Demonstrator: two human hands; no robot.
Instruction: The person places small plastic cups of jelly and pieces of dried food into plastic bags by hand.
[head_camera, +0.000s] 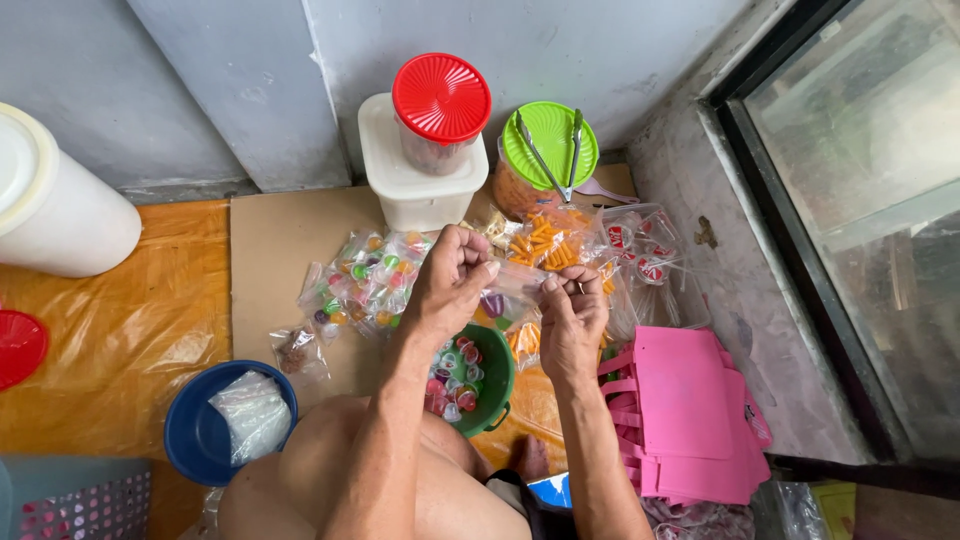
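Together, both hands pinch a small clear bag above a green bowl.

Left hand and right hand have fingers curled nearly closed on the clear plastic bag, stretched between them over the green bowl of coloured jelly cups. Beyond lie filled candy packets, a red-lidded jar and tongs on a green lid. Pink bags sit right; forearms reach forward from the knees.

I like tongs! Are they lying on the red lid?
No, the tongs lie on the green lid; the red lid is bare.
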